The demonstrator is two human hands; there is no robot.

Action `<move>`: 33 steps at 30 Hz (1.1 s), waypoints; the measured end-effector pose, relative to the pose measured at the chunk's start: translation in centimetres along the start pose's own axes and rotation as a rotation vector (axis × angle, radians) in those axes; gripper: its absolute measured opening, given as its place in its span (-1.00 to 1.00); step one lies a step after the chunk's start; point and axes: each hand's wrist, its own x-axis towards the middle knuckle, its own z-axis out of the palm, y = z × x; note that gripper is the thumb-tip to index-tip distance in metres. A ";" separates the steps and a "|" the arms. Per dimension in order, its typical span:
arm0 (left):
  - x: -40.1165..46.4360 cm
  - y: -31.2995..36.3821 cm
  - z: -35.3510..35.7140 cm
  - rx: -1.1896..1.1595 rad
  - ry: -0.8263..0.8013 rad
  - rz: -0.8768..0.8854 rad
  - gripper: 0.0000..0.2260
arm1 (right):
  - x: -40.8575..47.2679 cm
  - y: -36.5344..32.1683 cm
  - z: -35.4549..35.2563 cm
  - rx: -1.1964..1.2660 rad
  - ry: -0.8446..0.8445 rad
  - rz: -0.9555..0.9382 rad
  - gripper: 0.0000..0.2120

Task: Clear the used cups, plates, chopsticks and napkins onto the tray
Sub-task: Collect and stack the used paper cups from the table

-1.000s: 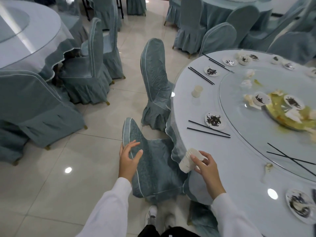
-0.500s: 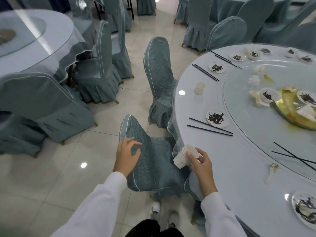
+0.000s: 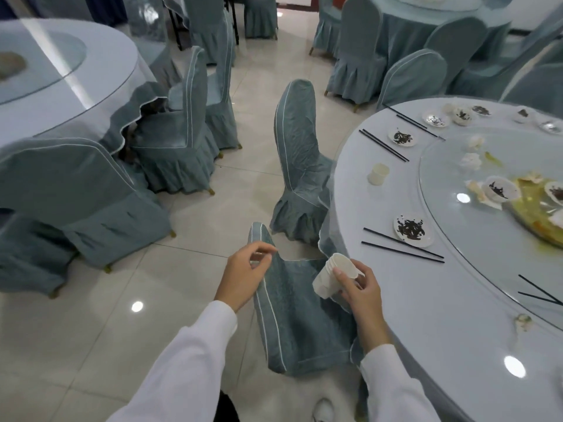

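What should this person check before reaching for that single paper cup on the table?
1. Stack of paper cups gripped by right hand: ok.
2. Left hand free to grab: ok, holds nothing.
3. Single paper cup upright near the table edge: ok.
4. Near chair out of the way: not ok, stands between person and table.
5. Tray in sight: not ok, none in view.

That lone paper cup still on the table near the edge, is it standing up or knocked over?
Upright. The paper cup stands on its base on the table, open rim facing up. Cannot tell whether anything is inside.
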 end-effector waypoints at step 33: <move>33.8 -4.2 -14.2 0.029 -0.398 0.002 -0.82 | 20.0 -7.6 26.9 0.130 0.305 -0.049 -0.42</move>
